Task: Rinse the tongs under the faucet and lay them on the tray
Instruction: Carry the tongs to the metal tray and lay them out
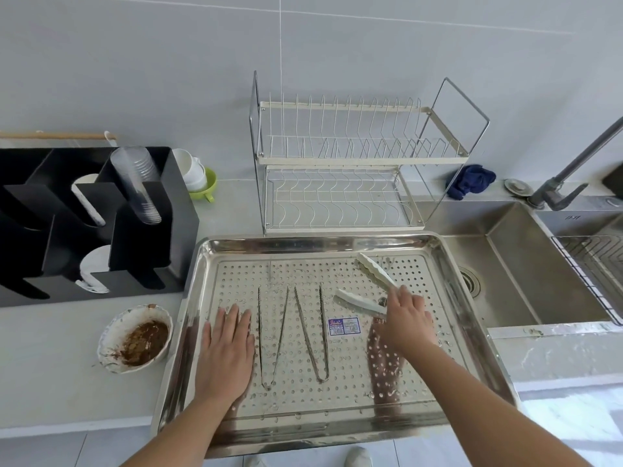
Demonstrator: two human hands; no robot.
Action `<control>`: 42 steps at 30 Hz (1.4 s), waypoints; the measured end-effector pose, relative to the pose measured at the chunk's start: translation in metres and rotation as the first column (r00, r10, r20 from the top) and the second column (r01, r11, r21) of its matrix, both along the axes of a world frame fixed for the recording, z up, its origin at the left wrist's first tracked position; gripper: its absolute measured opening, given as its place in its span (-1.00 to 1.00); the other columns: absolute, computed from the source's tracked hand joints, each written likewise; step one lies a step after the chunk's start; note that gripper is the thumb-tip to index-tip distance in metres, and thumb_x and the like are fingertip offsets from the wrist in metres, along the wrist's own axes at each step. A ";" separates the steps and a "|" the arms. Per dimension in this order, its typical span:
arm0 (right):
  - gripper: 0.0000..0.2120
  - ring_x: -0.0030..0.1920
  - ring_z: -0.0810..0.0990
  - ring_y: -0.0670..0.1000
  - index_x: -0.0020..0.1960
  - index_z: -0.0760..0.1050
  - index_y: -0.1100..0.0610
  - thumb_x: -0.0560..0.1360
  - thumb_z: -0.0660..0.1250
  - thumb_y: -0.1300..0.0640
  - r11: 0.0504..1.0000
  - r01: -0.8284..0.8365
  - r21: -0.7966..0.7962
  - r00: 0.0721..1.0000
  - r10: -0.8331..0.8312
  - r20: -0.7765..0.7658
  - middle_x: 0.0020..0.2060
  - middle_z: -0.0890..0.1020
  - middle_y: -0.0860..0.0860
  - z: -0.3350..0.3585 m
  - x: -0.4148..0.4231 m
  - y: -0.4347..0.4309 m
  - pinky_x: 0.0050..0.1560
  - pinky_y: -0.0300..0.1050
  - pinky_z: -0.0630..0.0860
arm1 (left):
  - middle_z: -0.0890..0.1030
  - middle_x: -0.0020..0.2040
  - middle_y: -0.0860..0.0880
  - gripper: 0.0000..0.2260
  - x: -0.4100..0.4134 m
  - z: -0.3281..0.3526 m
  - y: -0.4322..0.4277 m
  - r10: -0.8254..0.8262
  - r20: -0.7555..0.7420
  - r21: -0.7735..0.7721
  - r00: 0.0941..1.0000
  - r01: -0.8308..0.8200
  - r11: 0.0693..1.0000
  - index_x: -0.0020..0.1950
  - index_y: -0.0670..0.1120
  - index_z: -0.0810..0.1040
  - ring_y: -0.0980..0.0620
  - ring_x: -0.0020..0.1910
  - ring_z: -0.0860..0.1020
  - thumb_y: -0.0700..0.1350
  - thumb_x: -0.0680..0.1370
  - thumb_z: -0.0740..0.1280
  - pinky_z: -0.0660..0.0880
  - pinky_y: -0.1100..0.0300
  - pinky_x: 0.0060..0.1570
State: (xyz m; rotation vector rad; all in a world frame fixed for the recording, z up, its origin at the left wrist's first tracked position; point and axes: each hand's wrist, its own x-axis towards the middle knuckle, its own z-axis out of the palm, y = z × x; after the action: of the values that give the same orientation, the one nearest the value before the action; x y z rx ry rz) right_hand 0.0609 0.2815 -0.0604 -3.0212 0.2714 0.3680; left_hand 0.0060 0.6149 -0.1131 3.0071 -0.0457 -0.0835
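Two risks: right hand grips white tongs at hinge, slip likely; left hand, fingers flat on tray, may nudge metal tongs.

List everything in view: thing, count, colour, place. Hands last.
tray: one, steel, perforated, on the counter, centre
metal tongs: two, silver, side by side on the tray
white tongs: one, white, right part of the tray
sticker: one, blue and white, on the tray floor
dish rack: one, white and steel, behind the tray
cup organiser: one, black, left counter, holds clear cups
dirty bowl: one, white with brown residue, left of the tray
sink: one, steel, right of the tray
faucet: one, grey, over the sink
cloth: one, dark blue, behind the sink
left hand: one, flat on the tray
right hand: one, fingers hold the white tongs
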 end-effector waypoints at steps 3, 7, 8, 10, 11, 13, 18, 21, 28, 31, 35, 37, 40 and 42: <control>-0.20 0.42 0.37 0.11 0.62 0.08 0.11 0.55 0.39 -0.13 0.999 0.009 -0.054 0.997 -0.006 0.073 0.41 0.41 0.06 -0.005 -0.002 -0.002 0.44 0.06 0.38 | 0.21 0.63 -0.13 -0.26 0.001 -0.002 0.000 0.010 -0.011 0.005 1.000 -0.009 1.000 0.62 -0.08 0.23 -0.16 0.64 0.09 0.15 0.62 -0.44 0.13 -0.21 0.58; -0.33 0.18 0.43 0.05 0.40 0.30 0.10 0.47 0.46 -0.20 0.992 0.113 0.062 0.994 -0.114 0.008 0.22 0.44 0.06 -0.008 -0.005 0.000 0.25 0.00 0.51 | 0.26 0.62 -0.15 -0.28 0.001 -0.001 0.000 0.015 -0.025 -0.009 1.000 -0.015 1.000 0.60 -0.09 0.28 -0.18 0.62 0.14 0.15 0.64 -0.39 0.17 -0.22 0.56; -0.38 0.12 0.40 0.03 0.32 0.34 0.09 0.44 0.48 -0.20 0.984 0.144 0.101 0.990 -0.144 -0.011 0.18 0.43 0.06 -0.009 -0.006 0.002 0.22 -0.01 0.51 | 0.28 0.61 -0.15 -0.28 0.001 0.000 0.001 0.014 -0.032 -0.014 0.999 -0.014 1.000 0.59 -0.10 0.30 -0.19 0.62 0.16 0.15 0.65 -0.38 0.18 -0.23 0.55; -0.44 0.06 0.36 0.02 0.18 0.36 0.07 0.41 0.49 -0.24 0.973 0.178 0.150 0.984 -0.177 -0.021 0.12 0.41 0.04 -0.011 -0.009 0.007 0.18 -0.06 0.49 | 0.30 0.59 -0.16 -0.29 0.001 -0.001 0.001 0.012 -0.041 -0.020 0.999 -0.013 1.000 0.58 -0.11 0.33 -0.19 0.61 0.18 0.15 0.66 -0.36 0.20 -0.24 0.54; -0.44 0.06 0.38 0.02 0.13 0.35 0.06 0.39 0.50 -0.26 0.968 0.188 0.165 0.982 -0.188 -0.017 0.10 0.41 0.03 -0.012 -0.011 0.010 0.15 -0.07 0.48 | 0.31 0.59 -0.16 -0.29 0.001 -0.001 0.001 0.013 -0.045 -0.026 0.999 -0.014 1.000 0.57 -0.11 0.33 -0.19 0.61 0.19 0.15 0.66 -0.35 0.20 -0.24 0.54; -0.39 0.06 0.43 0.02 0.14 0.36 0.07 0.37 0.51 -0.31 0.961 0.206 0.186 0.978 -0.207 -0.015 0.06 0.38 0.01 -0.012 -0.015 0.016 0.13 -0.08 0.53 | 0.30 0.59 -0.16 -0.30 0.002 -0.002 0.001 0.019 -0.049 -0.028 0.999 -0.020 0.999 0.58 -0.10 0.33 -0.19 0.61 0.18 0.15 0.66 -0.34 0.19 -0.23 0.55; -0.23 0.05 0.49 0.03 0.30 0.33 0.11 0.35 0.51 -0.35 0.945 0.238 0.225 0.971 -0.239 -0.023 0.10 0.36 0.04 -0.013 -0.025 0.031 0.16 -0.03 0.57 | 0.30 0.60 -0.12 -0.30 0.003 -0.004 0.001 0.040 -0.044 -0.036 0.998 -0.042 0.998 0.58 -0.07 0.32 -0.15 0.62 0.17 0.15 0.65 -0.35 0.14 -0.19 0.57; -0.10 0.13 0.51 0.06 0.46 0.25 0.14 0.37 0.49 -0.35 0.935 0.264 0.239 0.964 -0.265 -0.028 0.26 0.41 0.11 -0.012 -0.028 0.036 0.22 -0.02 0.56 | 0.29 0.61 -0.12 -0.31 0.003 -0.006 0.002 0.042 -0.042 -0.036 0.998 -0.043 0.998 0.59 -0.07 0.31 -0.15 0.62 0.16 0.15 0.65 -0.35 0.14 -0.19 0.57; -0.13 0.15 0.51 0.07 0.45 0.27 0.15 0.38 0.51 -0.32 0.933 0.268 0.240 0.963 -0.268 -0.033 0.28 0.41 0.12 -0.007 -0.031 0.040 0.25 0.00 0.55 | 0.27 0.62 -0.10 -0.41 0.003 -0.011 0.003 0.048 -0.058 -0.025 0.997 -0.050 0.998 0.59 -0.05 0.30 -0.13 0.63 0.14 0.11 0.67 -0.19 0.14 -0.19 0.57; -0.13 0.16 0.50 0.08 0.44 0.27 0.16 0.38 0.51 -0.32 0.931 0.276 0.239 0.961 -0.275 -0.037 0.29 0.41 0.13 -0.006 -0.032 0.041 0.26 0.00 0.54 | 0.27 0.62 -0.10 -0.39 0.003 -0.011 0.003 0.048 -0.051 -0.027 0.998 -0.049 0.998 0.59 -0.05 0.30 -0.13 0.63 0.14 0.13 0.67 -0.23 0.12 -0.18 0.58; -0.15 0.17 0.49 0.10 0.40 0.28 0.15 0.36 0.51 -0.34 0.924 0.281 0.260 0.959 -0.282 -0.035 0.27 0.40 0.13 -0.006 -0.034 0.042 0.27 0.04 0.53 | 0.28 0.61 -0.11 -0.33 0.003 -0.011 0.003 0.040 -0.038 -0.035 0.998 -0.041 0.999 0.59 -0.06 0.31 -0.14 0.62 0.15 0.15 0.66 -0.31 0.12 -0.19 0.57; -0.13 0.19 0.50 0.11 0.41 0.27 0.15 0.36 0.50 -0.36 0.922 0.283 0.263 0.958 -0.284 -0.034 0.27 0.40 0.13 -0.006 -0.035 0.043 0.28 0.04 0.53 | 0.28 0.61 -0.11 -0.34 0.003 -0.011 0.003 0.038 -0.043 -0.031 0.998 -0.040 0.999 0.59 -0.06 0.30 -0.14 0.62 0.15 0.15 0.66 -0.31 0.13 -0.19 0.57; -0.10 0.21 0.51 0.12 0.43 0.27 0.16 0.35 0.49 -0.37 0.920 0.283 0.270 0.958 -0.283 -0.040 0.29 0.41 0.14 -0.008 -0.036 0.044 0.27 0.04 0.53 | 0.28 0.61 -0.11 -0.34 0.003 -0.012 0.004 0.039 -0.043 -0.030 0.998 -0.041 0.999 0.59 -0.06 0.30 -0.14 0.62 0.15 0.15 0.65 -0.30 0.14 -0.19 0.57; -0.11 0.21 0.52 0.11 0.42 0.28 0.16 0.35 0.49 -0.37 0.922 0.280 0.267 0.960 -0.278 -0.047 0.30 0.41 0.14 -0.008 -0.035 0.044 0.27 0.04 0.54 | 0.29 0.61 -0.11 -0.33 0.003 -0.011 0.004 0.036 -0.037 -0.026 0.999 -0.037 0.999 0.59 -0.06 0.31 -0.14 0.62 0.16 0.15 0.65 -0.31 0.15 -0.20 0.57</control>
State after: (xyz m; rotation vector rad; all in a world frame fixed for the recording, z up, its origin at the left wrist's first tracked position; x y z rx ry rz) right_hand 0.0256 0.3252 -0.0686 -2.6624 0.5923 0.3593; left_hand 0.0092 0.6184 -0.1245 2.9776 0.0120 -0.1326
